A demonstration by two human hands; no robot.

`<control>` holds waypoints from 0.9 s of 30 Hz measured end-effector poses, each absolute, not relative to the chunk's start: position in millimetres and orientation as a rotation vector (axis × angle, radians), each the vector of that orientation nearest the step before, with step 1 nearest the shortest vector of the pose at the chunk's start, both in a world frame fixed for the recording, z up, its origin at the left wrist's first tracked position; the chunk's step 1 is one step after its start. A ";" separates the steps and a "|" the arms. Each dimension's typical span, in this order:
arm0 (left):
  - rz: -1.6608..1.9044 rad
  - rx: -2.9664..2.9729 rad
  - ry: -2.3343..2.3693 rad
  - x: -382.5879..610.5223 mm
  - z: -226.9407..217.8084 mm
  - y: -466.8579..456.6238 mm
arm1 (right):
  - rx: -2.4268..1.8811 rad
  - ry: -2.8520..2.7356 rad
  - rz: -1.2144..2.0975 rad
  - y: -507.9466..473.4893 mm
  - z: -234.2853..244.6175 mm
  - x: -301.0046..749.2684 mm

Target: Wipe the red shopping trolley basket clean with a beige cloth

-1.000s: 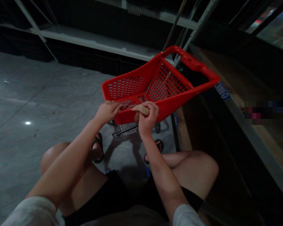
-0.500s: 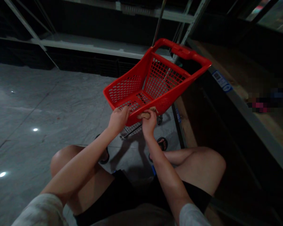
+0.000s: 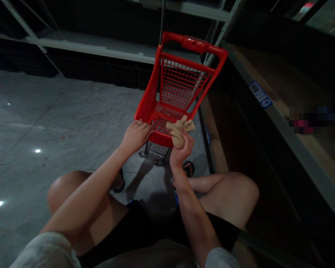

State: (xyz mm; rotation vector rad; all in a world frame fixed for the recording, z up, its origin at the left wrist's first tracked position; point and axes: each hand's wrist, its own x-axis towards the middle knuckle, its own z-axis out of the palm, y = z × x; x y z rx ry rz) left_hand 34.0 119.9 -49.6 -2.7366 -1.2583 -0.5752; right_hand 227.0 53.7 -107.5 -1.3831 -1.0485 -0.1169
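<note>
A red plastic shopping cart [image 3: 181, 108] stands on the floor in front of my knees, its handle at the far end. My left hand [image 3: 137, 134] grips the near left corner of its basket rim, fingers curled over the edge. In my right hand [image 3: 183, 146] is a bunched tan cloth [image 3: 179, 130], held at the near right corner of the basket. Folds of the cloth stick up above the rim and cover part of the basket's mesh. Whether the cloth touches the rim I cannot tell.
White metal shelving [image 3: 100, 49] runs along the back, with dark crates [image 3: 123, 76] under its lowest shelf. To the right is a long shelf edge [image 3: 284, 130] with a blue-and-white label [image 3: 260, 94]. Grey tiled floor [image 3: 72, 123] spreads out on the left.
The cart has turned, so its handle has swung left and its near end faces me more squarely. My right hand has lifted the cloth, which now shows more fully above the rim.
</note>
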 end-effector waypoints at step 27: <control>-0.651 -2.788 -0.998 33.2 -47.9 133.4 | -1.658 -1.153 0.003 49.4 -169.2 230.8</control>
